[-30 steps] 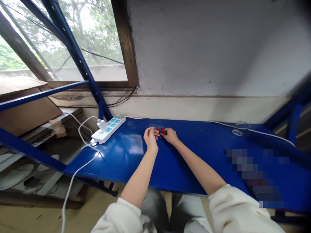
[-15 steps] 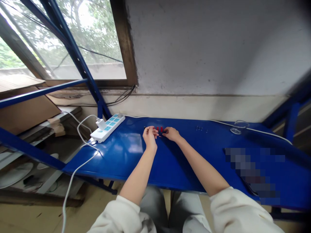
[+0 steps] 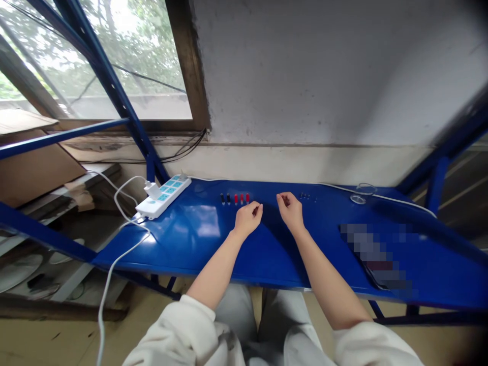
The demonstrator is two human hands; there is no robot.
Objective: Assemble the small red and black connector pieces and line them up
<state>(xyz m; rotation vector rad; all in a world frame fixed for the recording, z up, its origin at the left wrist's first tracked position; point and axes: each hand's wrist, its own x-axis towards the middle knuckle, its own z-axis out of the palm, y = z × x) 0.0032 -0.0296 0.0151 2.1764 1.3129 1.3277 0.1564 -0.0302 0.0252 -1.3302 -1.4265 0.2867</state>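
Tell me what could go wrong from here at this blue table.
The left hand is close to the row of red cylinders and black cylinders, so a slip might scatter them. Small parts near the right hand could be brushed away. The white cable beside the power strip hangs over the blue table edge and may snag.

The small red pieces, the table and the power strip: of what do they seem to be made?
Red pieces: perhaps coloured plastic, judging by the vivid red; finish too small to tell.
Table: probably metal painted glossy blue, since it shows bright reflections.
Power strip: likely hard plastic, smooth-looking and evenly white.
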